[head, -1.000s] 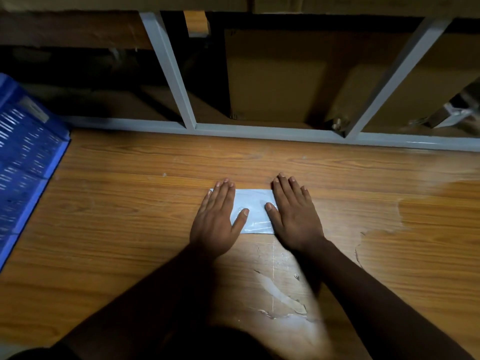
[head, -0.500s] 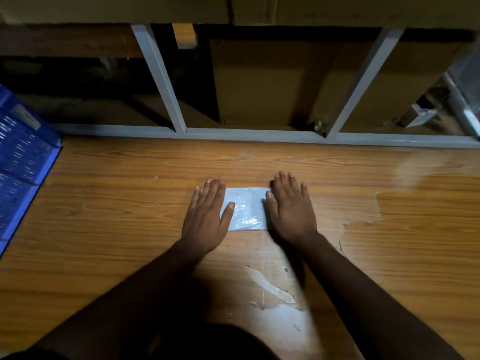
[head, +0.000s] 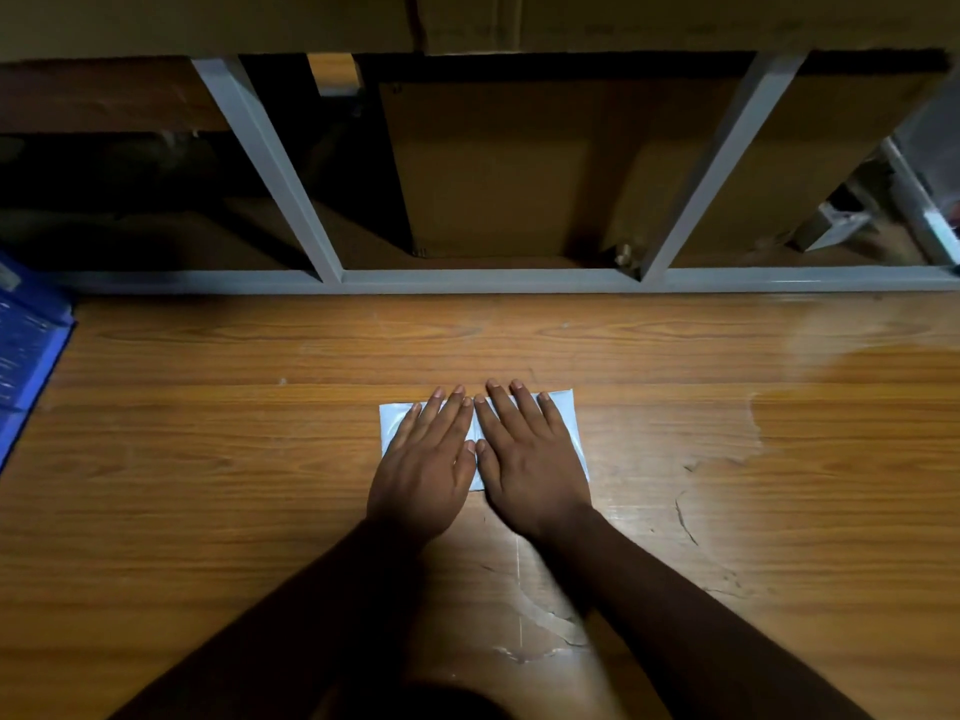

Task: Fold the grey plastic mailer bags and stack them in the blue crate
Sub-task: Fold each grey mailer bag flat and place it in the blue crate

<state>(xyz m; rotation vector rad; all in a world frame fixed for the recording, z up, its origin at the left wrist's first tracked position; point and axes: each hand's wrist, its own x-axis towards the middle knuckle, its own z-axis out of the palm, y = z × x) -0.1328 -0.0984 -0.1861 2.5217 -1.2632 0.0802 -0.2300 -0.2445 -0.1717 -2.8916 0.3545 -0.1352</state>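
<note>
A folded grey plastic mailer bag (head: 569, 433), a small flat rectangle, lies on the wood-grain tabletop (head: 208, 459) about midway between its left and right edges and closer to the far edge than to the near one. Both hands press down on it with straight, spread fingers, grasping nothing: the left hand (head: 426, 459) covers the bag's left half and the right hand (head: 524, 454) covers its right half, the two thumbs and index fingers nearly touching over the middle of the bag. Only the bag's left corner, its right strip and a sliver between the hands show. The blue slatted plastic crate (head: 26, 345) sits at the left edge of the tabletop, well apart from the bag, mostly cut off by the frame. Along the far edge runs a grey metal frame (head: 467, 280) with slanted uprights, and brown cardboard boxes (head: 493, 189) stand behind it. The laminate near the bottom edge is scuffed and peeling (head: 535, 641).
</note>
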